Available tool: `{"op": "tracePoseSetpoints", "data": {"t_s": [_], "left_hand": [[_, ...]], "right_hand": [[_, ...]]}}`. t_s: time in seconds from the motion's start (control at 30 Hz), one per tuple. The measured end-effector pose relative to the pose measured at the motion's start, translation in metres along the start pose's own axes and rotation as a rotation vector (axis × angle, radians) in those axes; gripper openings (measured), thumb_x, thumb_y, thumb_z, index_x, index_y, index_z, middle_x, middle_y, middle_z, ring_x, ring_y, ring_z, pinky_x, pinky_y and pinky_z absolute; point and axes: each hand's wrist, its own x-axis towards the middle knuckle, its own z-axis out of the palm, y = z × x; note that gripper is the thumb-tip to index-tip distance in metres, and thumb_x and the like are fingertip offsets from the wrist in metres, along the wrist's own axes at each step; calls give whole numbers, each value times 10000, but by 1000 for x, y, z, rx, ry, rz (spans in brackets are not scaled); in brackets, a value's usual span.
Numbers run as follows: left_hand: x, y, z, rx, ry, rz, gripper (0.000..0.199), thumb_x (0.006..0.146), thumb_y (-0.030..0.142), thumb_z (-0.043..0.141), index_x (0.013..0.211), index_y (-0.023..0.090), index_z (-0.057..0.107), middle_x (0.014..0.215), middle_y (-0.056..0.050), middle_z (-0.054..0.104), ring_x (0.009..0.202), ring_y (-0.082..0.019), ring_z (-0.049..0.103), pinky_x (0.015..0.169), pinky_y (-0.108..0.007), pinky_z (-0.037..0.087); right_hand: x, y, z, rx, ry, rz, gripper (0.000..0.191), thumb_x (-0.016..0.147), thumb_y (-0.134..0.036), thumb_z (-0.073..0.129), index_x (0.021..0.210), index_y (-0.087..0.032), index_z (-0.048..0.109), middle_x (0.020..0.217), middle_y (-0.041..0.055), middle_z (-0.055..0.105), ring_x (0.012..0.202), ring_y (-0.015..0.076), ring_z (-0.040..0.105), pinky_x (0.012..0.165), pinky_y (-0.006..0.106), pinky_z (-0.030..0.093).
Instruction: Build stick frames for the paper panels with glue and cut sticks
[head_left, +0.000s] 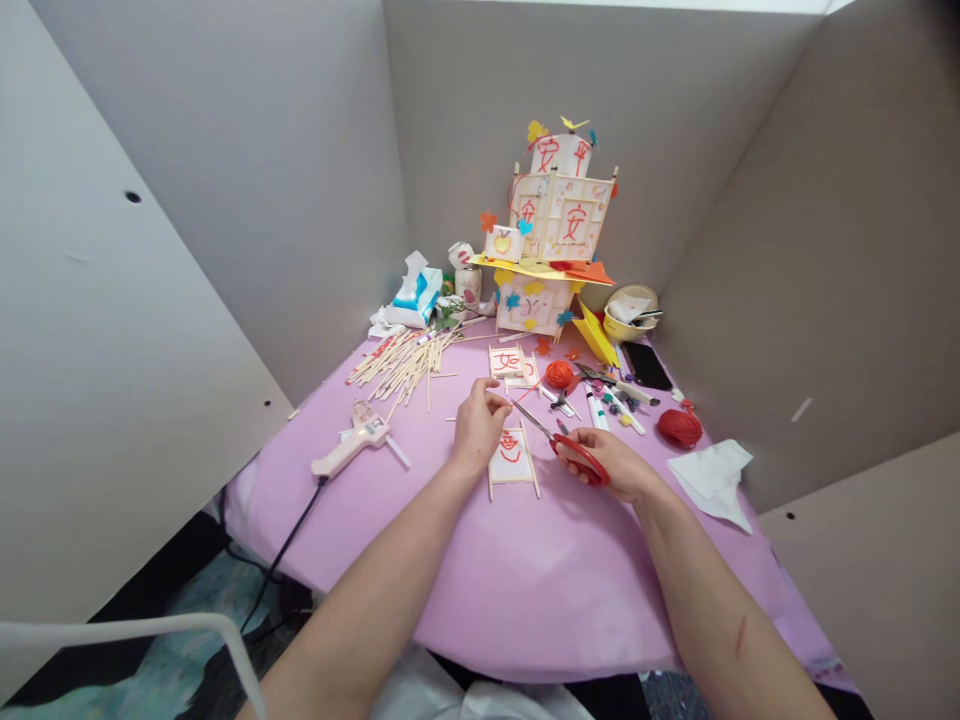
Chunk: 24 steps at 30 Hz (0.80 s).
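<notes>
Red-handled scissors are in my right hand, their blades pointing up and left toward my left hand. The fingers of my left hand are pinched together close to the blade tips. A thin red thread runs from near those fingers to an orange-red yarn ball. Below the hands lies a small stick-framed paper panel with red writing, partly covered by my left hand. Another framed panel with a red character lies farther back.
A decorated paper-and-stick tower stands at the back. Loose wooden sticks and a glue gun with a black cord lie left. Markers, a phone, a dark red yarn ball and white tissue are right.
</notes>
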Motion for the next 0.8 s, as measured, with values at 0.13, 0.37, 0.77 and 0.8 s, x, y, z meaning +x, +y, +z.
{"op": "tracePoseSetpoints", "data": {"t_s": [0.13,0.37,0.77,0.8], "left_hand": [[0,0,0,4,-7,6,355,741,83,593,1058,217,507,760,17,677,734,-132,640,722,-257,459],[0,0,0,-11,3,2,353,727,72,600,1040,215,520,740,23,668,723,-130,635,726,-259,459],[1,18,-12,-913,-385,-728,211,692,32,684,866,117,599,688,-28,646,631,-89,631,596,-174,488],[0,18,-13,-935,-408,-754,213,690,30,690,868,114,608,693,-30,647,635,-89,632,590,-170,490]], "right_hand": [[0,0,0,2,6,-5,379,629,-480,743,675,-174,522,549,-32,525,453,63,420,414,203,263],[-1,-1,1,-2,26,-22,410,604,-492,760,676,-173,513,536,-35,513,448,59,408,417,201,275],[7,14,-35,-1042,707,-68,249,809,-346,538,945,-138,563,890,131,663,788,231,611,589,285,348],[9,16,-41,-1087,721,-40,251,820,-331,522,955,-124,570,891,146,661,784,238,613,590,293,347]]}}
